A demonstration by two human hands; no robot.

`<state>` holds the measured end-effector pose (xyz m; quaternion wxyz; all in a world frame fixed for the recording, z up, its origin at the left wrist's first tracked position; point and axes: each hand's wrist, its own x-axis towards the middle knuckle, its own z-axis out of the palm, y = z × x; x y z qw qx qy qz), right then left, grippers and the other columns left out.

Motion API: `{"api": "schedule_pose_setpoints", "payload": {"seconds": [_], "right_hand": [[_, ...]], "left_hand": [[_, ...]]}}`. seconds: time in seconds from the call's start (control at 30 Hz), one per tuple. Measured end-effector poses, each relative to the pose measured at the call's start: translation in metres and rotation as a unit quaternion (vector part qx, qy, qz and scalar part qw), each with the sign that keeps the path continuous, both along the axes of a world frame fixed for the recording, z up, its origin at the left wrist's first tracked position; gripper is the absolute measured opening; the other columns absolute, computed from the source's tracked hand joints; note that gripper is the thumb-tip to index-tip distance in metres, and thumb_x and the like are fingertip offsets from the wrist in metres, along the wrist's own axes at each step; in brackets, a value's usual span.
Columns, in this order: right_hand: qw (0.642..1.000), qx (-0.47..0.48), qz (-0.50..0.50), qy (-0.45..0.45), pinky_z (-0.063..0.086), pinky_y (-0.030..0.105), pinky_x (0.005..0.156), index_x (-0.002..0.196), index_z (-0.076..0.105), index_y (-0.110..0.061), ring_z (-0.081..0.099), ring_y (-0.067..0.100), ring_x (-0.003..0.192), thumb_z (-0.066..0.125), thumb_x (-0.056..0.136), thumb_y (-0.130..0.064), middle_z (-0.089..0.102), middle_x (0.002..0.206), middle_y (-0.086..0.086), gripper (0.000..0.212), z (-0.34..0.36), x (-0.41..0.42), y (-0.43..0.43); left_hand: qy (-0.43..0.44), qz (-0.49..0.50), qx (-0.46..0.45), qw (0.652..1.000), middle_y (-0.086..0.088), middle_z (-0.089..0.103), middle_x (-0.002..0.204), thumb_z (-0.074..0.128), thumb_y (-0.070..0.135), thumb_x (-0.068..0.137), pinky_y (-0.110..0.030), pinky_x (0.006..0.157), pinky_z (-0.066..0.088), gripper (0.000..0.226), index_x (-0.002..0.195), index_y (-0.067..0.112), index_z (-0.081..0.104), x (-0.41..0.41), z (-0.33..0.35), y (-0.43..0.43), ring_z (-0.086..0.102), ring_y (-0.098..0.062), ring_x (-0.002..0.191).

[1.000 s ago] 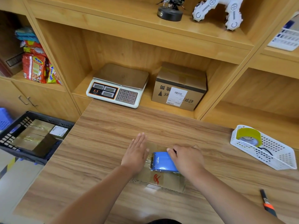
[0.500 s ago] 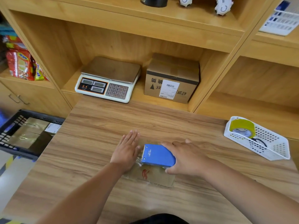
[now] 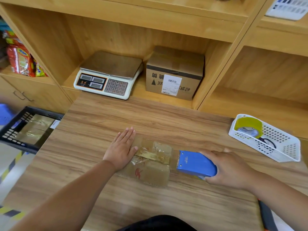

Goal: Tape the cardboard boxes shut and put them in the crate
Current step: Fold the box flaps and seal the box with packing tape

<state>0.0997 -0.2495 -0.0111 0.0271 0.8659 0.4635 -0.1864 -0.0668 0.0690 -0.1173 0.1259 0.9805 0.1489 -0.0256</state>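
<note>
A small flat cardboard box (image 3: 150, 165) lies on the wooden table (image 3: 150, 117), its top covered with shiny clear tape. My left hand (image 3: 122, 148) presses flat on the box's left end, fingers straight. My right hand (image 3: 228, 169) grips a blue tape dispenser (image 3: 195, 163) just off the box's right edge, low over the table. A black crate (image 3: 25, 125) stands off the table's left side and holds a taped box (image 3: 34, 130). A larger cardboard box (image 3: 175, 72) with a white label sits in the shelf behind.
A weighing scale (image 3: 108, 75) sits in the shelf alcove left of the larger box. A white basket (image 3: 266, 140) with a yellow tape roll (image 3: 249, 127) rests at the table's right. A black-and-orange tool (image 3: 266, 215) lies at the near right edge. Snack packets (image 3: 21, 60) fill the left shelf.
My right hand has drawn the blue dispenser rightwards across the box top and past its right edge, leaving tape on the top. My left hand stays pressed on the left end.
</note>
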Motion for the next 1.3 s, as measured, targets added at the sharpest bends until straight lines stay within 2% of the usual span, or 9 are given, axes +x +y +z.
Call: {"api": "schedule_pose_setpoints", "payload": {"seconds": [0.23, 0.4, 0.6, 0.83, 1.0, 1.13, 1.2, 1.3], "right_hand": [[1.0, -0.007, -0.001, 0.016, 0.026, 0.024, 0.088, 0.133, 0.029, -0.046, 0.05, -0.001, 0.102, 0.052, 0.069, -0.067, 0.055, 0.114, -0.026, 0.072, -0.018, 0.001, -0.005], [1.0, -0.009, -0.006, 0.025, 0.021, 0.025, 0.08, 0.129, 0.031, -0.047, 0.053, 0.0, 0.095, 0.051, 0.068, -0.067, 0.057, 0.106, -0.024, 0.066, -0.037, 0.002, -0.005], [0.999, -0.028, 0.001, 0.036, 0.017, 0.029, 0.073, 0.126, 0.032, -0.045, 0.052, 0.003, 0.097, 0.053, 0.068, -0.062, 0.056, 0.103, -0.02, 0.064, -0.059, 0.001, 0.005], [0.999, -0.017, -0.022, 0.025, 0.02, 0.024, 0.08, 0.128, 0.035, -0.039, 0.052, 0.005, 0.1, 0.055, 0.07, -0.058, 0.055, 0.112, -0.017, 0.063, -0.068, -0.011, 0.01], [0.996, 0.067, -0.044, 0.032, 0.024, 0.022, 0.082, 0.126, 0.04, -0.039, 0.052, 0.001, 0.097, 0.057, 0.069, -0.057, 0.057, 0.11, -0.021, 0.062, -0.047, -0.028, 0.031], [0.991, 0.118, -0.055, 0.023, 0.026, 0.022, 0.084, 0.124, 0.041, -0.041, 0.052, -0.002, 0.095, 0.058, 0.067, -0.06, 0.056, 0.104, -0.025, 0.062, -0.021, -0.045, 0.068], [0.989, 0.132, -0.061, 0.016, 0.029, 0.025, 0.088, 0.124, 0.04, -0.044, 0.05, -0.004, 0.096, 0.062, 0.068, -0.061, 0.055, 0.105, -0.027, 0.063, -0.008, -0.05, 0.083], [0.99, 0.13, -0.056, 0.015, 0.031, 0.028, 0.091, 0.128, 0.037, -0.048, 0.044, -0.014, 0.094, 0.061, 0.068, -0.063, 0.052, 0.109, -0.032, 0.066, 0.013, -0.055, 0.093]], "left_hand": [[0.012, 0.003, 0.016, 1.0, 0.009, -0.019, 0.151, 0.022, 0.045, 0.1, -0.021, 0.112, -0.019, 0.063, 0.148, 0.017, -0.01, 0.0, -0.003, -0.001, -0.023, -0.003, 0.138], [0.01, 0.006, 0.013, 1.0, 0.009, -0.02, 0.152, 0.023, 0.045, 0.1, -0.021, 0.112, -0.018, 0.064, 0.143, 0.019, -0.017, 0.001, -0.005, -0.001, -0.024, -0.003, 0.139], [0.006, 0.013, -0.014, 1.0, 0.01, -0.017, 0.153, 0.027, 0.043, 0.1, -0.024, 0.116, -0.011, 0.066, 0.145, 0.018, -0.013, 0.001, -0.006, 0.0, -0.02, -0.004, 0.142], [-0.008, 0.013, -0.045, 0.999, 0.013, -0.015, 0.153, 0.027, 0.043, 0.1, -0.024, 0.117, -0.007, 0.064, 0.149, 0.019, -0.007, -0.003, -0.005, 0.005, -0.019, -0.002, 0.141], [-0.048, 0.026, -0.138, 0.989, 0.014, -0.005, 0.154, 0.033, 0.031, 0.102, -0.015, 0.113, -0.005, 0.058, 0.151, 0.017, 0.005, -0.016, -0.003, 0.031, -0.011, 0.003, 0.141], [-0.087, 0.071, -0.247, 0.963, 0.011, 0.001, 0.156, 0.032, 0.026, 0.103, -0.011, 0.111, -0.004, 0.054, 0.15, 0.015, 0.008, -0.029, -0.008, 0.049, -0.005, 0.003, 0.141], [-0.113, 0.094, -0.286, 0.947, 0.009, 0.003, 0.155, 0.026, 0.037, 0.099, -0.012, 0.112, -0.003, 0.058, 0.149, 0.013, 0.01, -0.036, -0.008, 0.05, -0.002, -0.001, 0.143], [-0.139, 0.112, -0.335, 0.925, 0.017, 0.002, 0.151, 0.017, 0.059, 0.084, -0.005, 0.108, -0.004, 0.077, 0.149, 0.018, 0.01, -0.044, -0.011, 0.043, -0.003, 0.002, 0.141]]}}
